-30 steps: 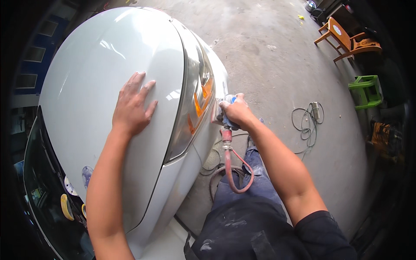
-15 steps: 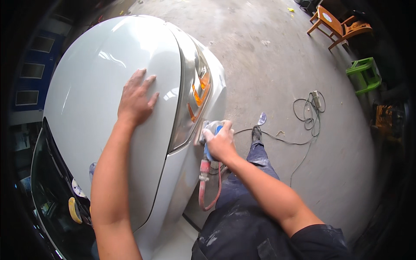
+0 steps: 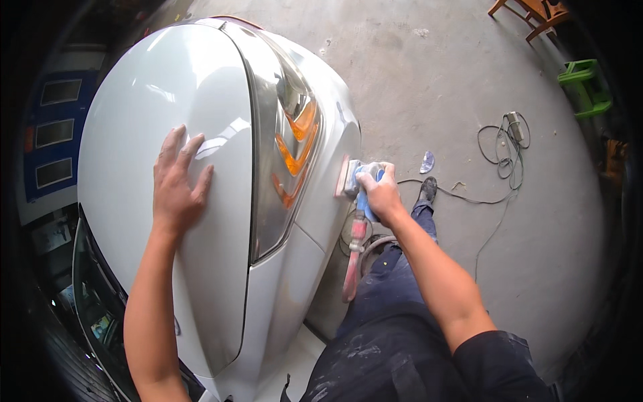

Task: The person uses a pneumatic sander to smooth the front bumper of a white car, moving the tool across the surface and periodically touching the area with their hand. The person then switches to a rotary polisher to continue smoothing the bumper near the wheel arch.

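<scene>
My left hand (image 3: 179, 184), dusty and with fingers spread, rests flat on the white car hood (image 3: 134, 107) beside the headlight (image 3: 280, 154) with its orange arrow shapes. My right hand (image 3: 385, 194) is wrapped round a blue and grey air sander (image 3: 356, 179). The sander is tipped on its side, its pad (image 3: 343, 177) against the white front bumper (image 3: 338, 127) just outside the headlight. From its lower end a pinkish red hose (image 3: 350, 275) hangs down beside my leg. My palm hides part of the sander's body.
A dark cable (image 3: 469, 201) crosses the floor past my shoe (image 3: 428, 189) to a coil and a pale box-shaped socket (image 3: 515, 126). Near the shoe lies a purplish half-round piece (image 3: 427, 161). At the right stand a green stool (image 3: 585, 87) and a wooden chair (image 3: 536, 15).
The sander in my right hand has moved farther forward along the bumper, away from the headlight's rear corner. My view has shifted, and my left hand stays flat on the hood.
</scene>
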Motion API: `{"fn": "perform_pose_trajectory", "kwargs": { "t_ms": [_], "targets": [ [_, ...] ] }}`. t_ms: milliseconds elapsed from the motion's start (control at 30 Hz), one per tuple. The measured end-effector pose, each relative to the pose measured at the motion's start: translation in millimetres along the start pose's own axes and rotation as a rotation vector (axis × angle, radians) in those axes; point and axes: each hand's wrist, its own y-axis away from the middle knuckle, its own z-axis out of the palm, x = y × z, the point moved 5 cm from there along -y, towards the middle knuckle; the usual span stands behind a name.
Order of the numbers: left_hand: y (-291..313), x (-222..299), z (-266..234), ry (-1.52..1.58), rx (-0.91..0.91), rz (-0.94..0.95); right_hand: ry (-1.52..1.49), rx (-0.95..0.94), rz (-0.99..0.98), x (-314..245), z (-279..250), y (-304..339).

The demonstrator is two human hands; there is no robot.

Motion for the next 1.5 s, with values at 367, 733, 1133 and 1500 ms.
{"fn": "perform_pose_trajectory", "kwargs": {
  "t_ms": [367, 733, 1133, 1500],
  "targets": [
    [-1, -4, 1, -0.023, 0.016, 0.034, 0.19, -0.071, -0.008, -85, 21, -8],
    [1, -5, 2, -0.031, 0.019, 0.042, 0.151, -0.109, 0.092, -120, 15, -75],
    [0, -1, 1, -0.011, 0.015, 0.026, 0.196, -0.084, 0.049, -101, 11, -67],
    [3, -6, 1, -0.002, 0.033, 0.043, 0.232, -0.037, -0.01, -92, 16, 8]
  ]
}}
